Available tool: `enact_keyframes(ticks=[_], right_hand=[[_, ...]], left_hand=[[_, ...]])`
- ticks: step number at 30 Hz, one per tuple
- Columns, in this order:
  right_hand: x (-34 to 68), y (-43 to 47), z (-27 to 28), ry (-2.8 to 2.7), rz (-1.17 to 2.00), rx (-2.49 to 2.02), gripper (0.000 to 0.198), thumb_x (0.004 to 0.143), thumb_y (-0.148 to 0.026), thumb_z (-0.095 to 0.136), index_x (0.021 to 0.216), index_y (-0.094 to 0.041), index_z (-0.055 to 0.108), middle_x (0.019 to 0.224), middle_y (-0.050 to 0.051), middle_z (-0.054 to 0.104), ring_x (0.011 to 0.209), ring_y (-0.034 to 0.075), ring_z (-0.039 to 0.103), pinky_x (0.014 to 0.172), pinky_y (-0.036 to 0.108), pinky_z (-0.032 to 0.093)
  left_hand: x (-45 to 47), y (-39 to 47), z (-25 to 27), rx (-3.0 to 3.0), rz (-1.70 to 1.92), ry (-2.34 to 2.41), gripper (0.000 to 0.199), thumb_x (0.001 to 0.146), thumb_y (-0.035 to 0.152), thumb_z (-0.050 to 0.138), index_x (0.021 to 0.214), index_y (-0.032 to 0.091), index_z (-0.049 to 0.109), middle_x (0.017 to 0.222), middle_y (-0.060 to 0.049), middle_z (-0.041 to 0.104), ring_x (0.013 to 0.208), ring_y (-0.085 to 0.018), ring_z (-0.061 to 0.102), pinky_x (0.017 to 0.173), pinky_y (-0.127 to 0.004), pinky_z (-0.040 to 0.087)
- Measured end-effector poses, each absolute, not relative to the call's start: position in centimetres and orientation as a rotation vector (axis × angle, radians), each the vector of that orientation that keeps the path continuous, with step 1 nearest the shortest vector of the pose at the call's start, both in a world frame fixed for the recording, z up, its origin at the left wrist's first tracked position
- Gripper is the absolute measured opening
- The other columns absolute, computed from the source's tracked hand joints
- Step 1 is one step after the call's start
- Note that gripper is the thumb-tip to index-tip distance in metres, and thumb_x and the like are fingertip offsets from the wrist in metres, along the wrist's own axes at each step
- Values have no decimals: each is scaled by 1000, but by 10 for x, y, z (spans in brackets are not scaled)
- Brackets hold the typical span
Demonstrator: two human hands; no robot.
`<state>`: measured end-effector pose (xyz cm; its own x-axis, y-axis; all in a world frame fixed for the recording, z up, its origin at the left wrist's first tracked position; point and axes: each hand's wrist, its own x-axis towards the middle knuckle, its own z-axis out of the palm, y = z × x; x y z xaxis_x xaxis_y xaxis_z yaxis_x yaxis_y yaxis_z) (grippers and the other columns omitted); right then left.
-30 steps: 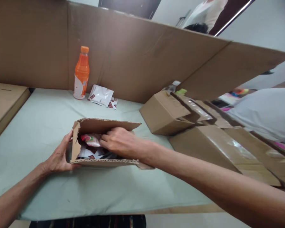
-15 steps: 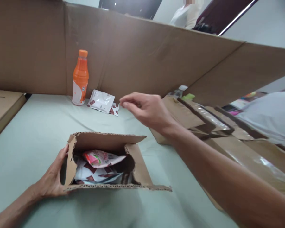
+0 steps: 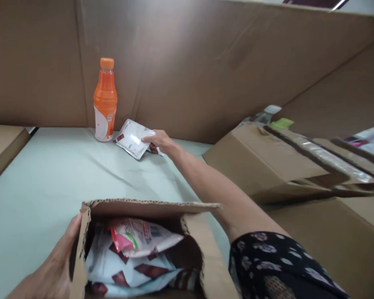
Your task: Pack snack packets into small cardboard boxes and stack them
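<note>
My left hand (image 3: pixel 57 259) grips the left wall of an open cardboard box (image 3: pixel 210 253), thumb over the rim and the other fingers hidden. Inside the box lie several white sachets with dark brown diamonds (image 3: pixel 129 265), and a pink-and-white packet (image 3: pixel 146 236) rests on top of them. At the back of the table, my right hand (image 3: pixel 160 140) has its thumb on the right edge of a white sachet (image 3: pixel 132 139), its fingers tucked behind. Another sachet (image 3: pixel 156 150) shows partly beneath. Just left of them stands an orange drink bottle (image 3: pixel 106 101).
A tall cardboard panel (image 3: pixel 187 66) closes off the back of the pale green table cover (image 3: pixel 65 170). Cardboard boxes (image 3: pixel 262 162) crowd the right side, with a clear bottle (image 3: pixel 268 114) behind. Another flat box (image 3: pixel 4 145) sits at the left edge.
My right hand has reached forward and left and closed on the white sachet. The view has tilted down and come closer; the box now sits lower in it, still in my left hand.
</note>
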<state>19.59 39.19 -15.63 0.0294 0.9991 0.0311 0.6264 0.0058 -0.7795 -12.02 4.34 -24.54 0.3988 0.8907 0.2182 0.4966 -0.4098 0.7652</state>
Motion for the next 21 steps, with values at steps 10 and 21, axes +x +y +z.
enact_keyframes(ticks=[10,21], right_hand=[[259,205,-71,-1690,394,-1133,6,82,-24,75,85,-22,80,76,-1,69,69,15,60,65,30,48],[258,82,-23,-2083,516,-781,34,84,-11,72,96,-39,86,82,-5,82,63,17,74,53,25,58]], left_hand=[[-100,62,-214,1971,1015,1026,119,76,69,79,168,38,11,172,-8,30,152,-48,38,124,-68,38],[-104,64,-221,1929,1013,974,131,70,60,90,168,32,7,173,-17,20,155,-50,28,125,-70,30]])
